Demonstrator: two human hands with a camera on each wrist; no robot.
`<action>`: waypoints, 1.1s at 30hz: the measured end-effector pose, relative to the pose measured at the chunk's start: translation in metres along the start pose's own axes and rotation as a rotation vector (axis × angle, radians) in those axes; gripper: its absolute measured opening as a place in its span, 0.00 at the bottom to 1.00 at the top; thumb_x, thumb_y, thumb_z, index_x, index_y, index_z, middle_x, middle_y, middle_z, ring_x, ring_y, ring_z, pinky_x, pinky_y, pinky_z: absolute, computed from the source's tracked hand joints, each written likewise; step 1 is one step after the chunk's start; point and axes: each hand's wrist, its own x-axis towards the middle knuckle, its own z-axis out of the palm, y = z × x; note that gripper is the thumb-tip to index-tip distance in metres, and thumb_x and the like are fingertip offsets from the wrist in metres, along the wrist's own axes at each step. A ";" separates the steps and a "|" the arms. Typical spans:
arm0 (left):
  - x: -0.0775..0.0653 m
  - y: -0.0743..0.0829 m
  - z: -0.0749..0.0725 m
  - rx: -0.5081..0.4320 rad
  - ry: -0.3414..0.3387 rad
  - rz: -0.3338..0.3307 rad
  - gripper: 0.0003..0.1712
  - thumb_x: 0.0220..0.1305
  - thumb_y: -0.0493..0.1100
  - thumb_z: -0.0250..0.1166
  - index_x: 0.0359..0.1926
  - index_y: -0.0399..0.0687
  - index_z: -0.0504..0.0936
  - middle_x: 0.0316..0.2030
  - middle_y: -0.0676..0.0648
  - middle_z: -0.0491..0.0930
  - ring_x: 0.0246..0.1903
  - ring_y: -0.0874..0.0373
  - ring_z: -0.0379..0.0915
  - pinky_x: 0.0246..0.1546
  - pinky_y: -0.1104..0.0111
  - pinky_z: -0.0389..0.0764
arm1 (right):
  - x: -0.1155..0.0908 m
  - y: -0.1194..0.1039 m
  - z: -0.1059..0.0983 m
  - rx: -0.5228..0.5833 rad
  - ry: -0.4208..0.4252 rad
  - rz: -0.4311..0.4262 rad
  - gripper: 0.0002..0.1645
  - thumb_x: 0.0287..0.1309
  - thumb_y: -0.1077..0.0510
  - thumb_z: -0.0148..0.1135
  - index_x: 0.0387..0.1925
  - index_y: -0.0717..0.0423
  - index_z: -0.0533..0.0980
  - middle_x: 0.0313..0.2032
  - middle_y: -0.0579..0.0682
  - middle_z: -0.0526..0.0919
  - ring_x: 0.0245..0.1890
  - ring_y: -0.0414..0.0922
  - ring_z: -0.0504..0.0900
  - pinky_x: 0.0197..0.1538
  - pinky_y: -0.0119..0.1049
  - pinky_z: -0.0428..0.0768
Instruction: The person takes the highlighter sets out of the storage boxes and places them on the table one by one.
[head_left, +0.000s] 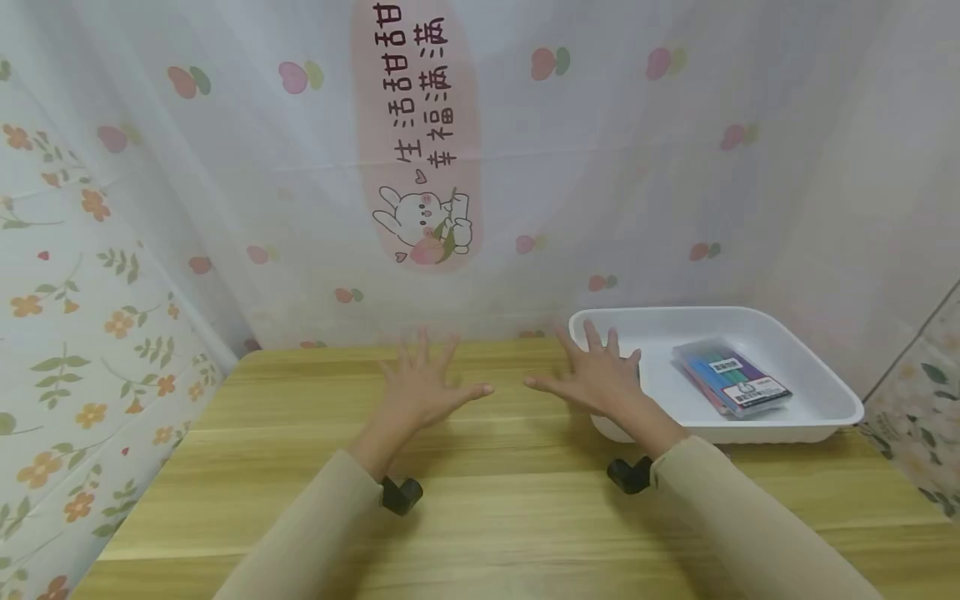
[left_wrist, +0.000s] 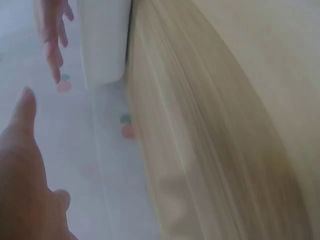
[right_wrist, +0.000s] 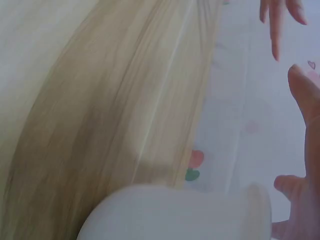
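Both hands hover over the wooden table (head_left: pixel 480 517) with fingers spread wide and thumbs pointing toward each other. My left hand (head_left: pixel 420 392) holds nothing above the table's far half. Just left of the white tray, my right hand (head_left: pixel 600 375) is likewise bare, its fingertips overlapping the tray's left rim in the head view. Inside the white tray (head_left: pixel 720 432) lies a clear plastic packet (head_left: pixel 731 377) with blue, green, purple and pink contents and a white label. In the left wrist view, the left thumb (left_wrist: pixel 24 112) shows with the right hand (left_wrist: pixel 50 35) across from it.
A white curtain (head_left: pixel 300 183) with fruit prints and a rabbit picture hangs behind the table's far edge. Flower-patterned cloth (head_left: pixel 82 333) hangs at the left side. Black wrist mounts (head_left: pixel 401 496) sit below each wrist.
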 end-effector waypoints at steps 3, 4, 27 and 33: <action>0.000 0.007 0.004 -0.049 -0.003 0.009 0.62 0.54 0.90 0.40 0.81 0.67 0.39 0.81 0.37 0.29 0.78 0.28 0.27 0.69 0.24 0.40 | -0.006 0.010 -0.002 0.018 0.033 -0.031 0.66 0.47 0.11 0.49 0.81 0.36 0.48 0.80 0.64 0.44 0.77 0.75 0.42 0.65 0.85 0.48; 0.001 0.011 0.006 -0.068 -0.007 0.014 0.62 0.54 0.90 0.39 0.82 0.66 0.38 0.81 0.37 0.31 0.79 0.29 0.29 0.71 0.26 0.42 | -0.008 0.013 -0.004 0.024 0.042 -0.034 0.66 0.48 0.11 0.50 0.81 0.37 0.49 0.80 0.64 0.45 0.77 0.75 0.42 0.66 0.84 0.47; 0.018 0.111 0.042 -0.713 0.062 0.210 0.47 0.74 0.60 0.55 0.81 0.46 0.45 0.80 0.40 0.51 0.78 0.44 0.50 0.77 0.49 0.57 | -0.049 0.106 -0.031 0.201 0.330 -0.182 0.40 0.63 0.39 0.66 0.69 0.55 0.70 0.69 0.65 0.70 0.70 0.68 0.65 0.65 0.72 0.66; 0.023 0.129 0.056 -0.813 0.050 0.147 0.45 0.74 0.60 0.55 0.80 0.44 0.49 0.79 0.39 0.54 0.78 0.41 0.52 0.76 0.45 0.59 | -0.046 0.124 -0.038 0.204 0.425 -0.148 0.38 0.61 0.40 0.68 0.67 0.55 0.73 0.71 0.66 0.66 0.71 0.70 0.61 0.61 0.76 0.65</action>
